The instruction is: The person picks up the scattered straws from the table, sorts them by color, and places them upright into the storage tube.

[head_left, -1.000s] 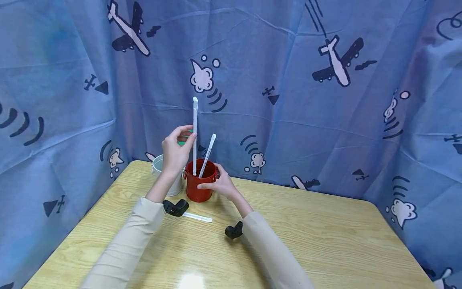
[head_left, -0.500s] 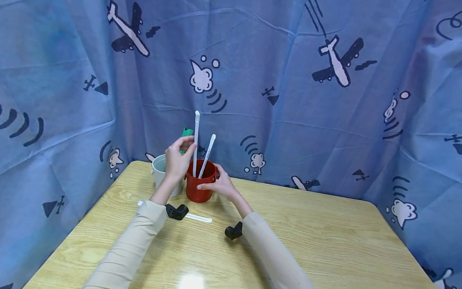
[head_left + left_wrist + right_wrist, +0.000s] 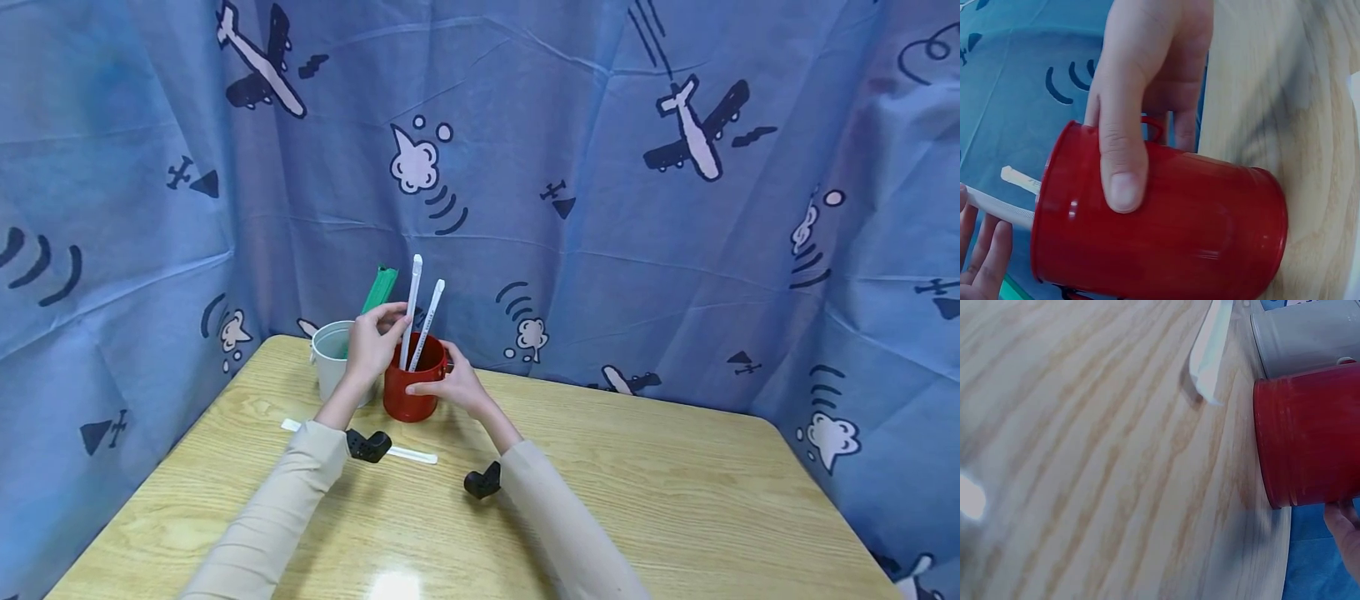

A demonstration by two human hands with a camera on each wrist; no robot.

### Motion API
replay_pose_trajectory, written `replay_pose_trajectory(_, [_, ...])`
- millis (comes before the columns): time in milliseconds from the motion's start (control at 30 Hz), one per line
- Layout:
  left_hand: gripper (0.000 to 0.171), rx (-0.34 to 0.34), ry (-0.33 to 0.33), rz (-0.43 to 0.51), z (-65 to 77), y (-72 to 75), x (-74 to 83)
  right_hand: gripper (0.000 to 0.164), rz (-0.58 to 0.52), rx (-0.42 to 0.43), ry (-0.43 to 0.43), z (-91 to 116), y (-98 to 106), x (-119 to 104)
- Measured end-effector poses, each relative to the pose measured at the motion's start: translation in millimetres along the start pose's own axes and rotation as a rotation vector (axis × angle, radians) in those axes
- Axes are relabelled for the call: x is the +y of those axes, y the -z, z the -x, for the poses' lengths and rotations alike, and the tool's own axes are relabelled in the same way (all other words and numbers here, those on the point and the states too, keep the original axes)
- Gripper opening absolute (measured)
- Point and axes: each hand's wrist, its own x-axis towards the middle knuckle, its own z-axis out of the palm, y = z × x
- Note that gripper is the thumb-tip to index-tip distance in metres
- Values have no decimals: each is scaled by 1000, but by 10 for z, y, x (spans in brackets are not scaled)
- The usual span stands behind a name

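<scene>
My left hand [image 3: 372,342] pinches a long white paper-wrapped straw [image 3: 415,279] between thumb and fingers. The straw's lower end is inside a small red bucket [image 3: 408,402], behind the rim. A second wrapped straw [image 3: 431,312], printed along its side, leans in the same bucket. My right hand [image 3: 459,385] grips the bucket from the right; in the left wrist view its thumb [image 3: 1124,162] presses the front wall while the other fingers are mostly hidden behind. In the right wrist view only a bit of that hand [image 3: 1346,534] shows under the bucket.
Beside the red bucket stands a white bucket [image 3: 327,367], with a green packet [image 3: 378,287] sticking out of it. Another wrapped straw [image 3: 412,455] lies on the wooden table [image 3: 637,492], partly hidden by my left forearm. A blue patterned curtain [image 3: 540,250] surrounds the table.
My left hand has moved down with its straw, which now sits lower in the red bucket and leans slightly right. The green packet shows more. My right hand keeps its grip on the bucket.
</scene>
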Motion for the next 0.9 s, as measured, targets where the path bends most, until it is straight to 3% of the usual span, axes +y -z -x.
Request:
replay_pose_trajectory(367, [27,12,-18,-62,6,-65,-61,82,24,-23,7,163,29,-298])
replay_pose_trajectory(633, [26,-19,-34,-68,23,-112,-60,83,28,1,9,2,-7,-20])
replay_pose_trajectory(900, [27,-64,-39,-53,46,-120,-66,82,27,5,21,10,-3,9])
